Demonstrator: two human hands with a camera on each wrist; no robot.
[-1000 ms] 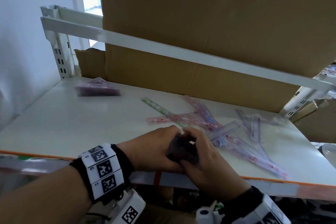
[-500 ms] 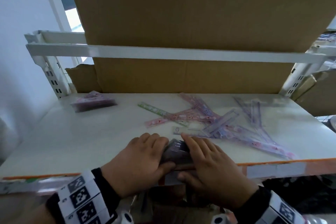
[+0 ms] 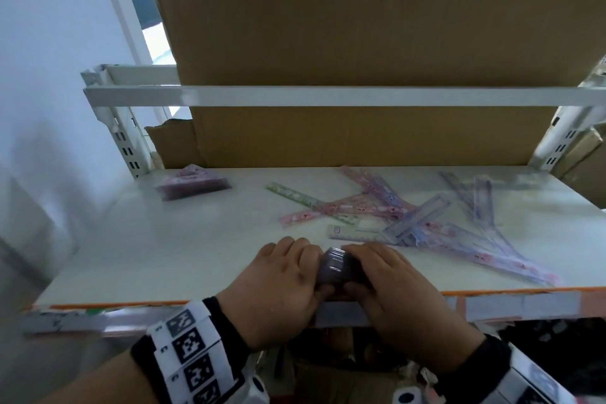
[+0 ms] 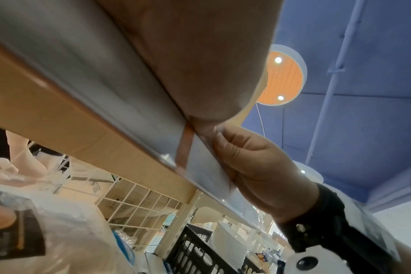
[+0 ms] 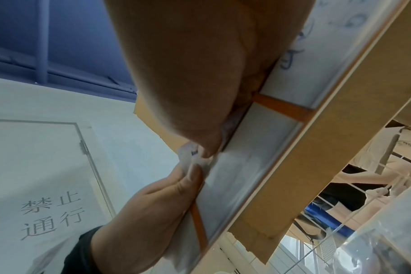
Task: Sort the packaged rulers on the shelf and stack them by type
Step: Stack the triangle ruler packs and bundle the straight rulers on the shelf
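Note:
A small dark purple stack of packaged rulers (image 3: 333, 264) stands at the front edge of the white shelf (image 3: 183, 252). My left hand (image 3: 295, 267) grips its left side and my right hand (image 3: 377, 267) its right side, fingers over the top, thumbs at the near face. The right wrist view shows a clear package corner (image 5: 188, 153) pinched between both thumbs. A loose pile of long pink and lilac rulers (image 3: 426, 223) lies right of centre, with a green ruler (image 3: 295, 195) at its left. A stack of triangular rulers (image 3: 193, 185) sits at the back left.
A large cardboard box (image 3: 360, 141) fills the back of the shelf. A white crossbar (image 3: 328, 96) runs above it. A white wall (image 3: 42, 108) stands on the left. The shelf's front lip (image 4: 106, 89) carries an orange strip. Bagged goods lie below.
Both hands have stayed on the purple stack at the shelf's front edge and now sit closer round it. The camera has tilted up and levelled.

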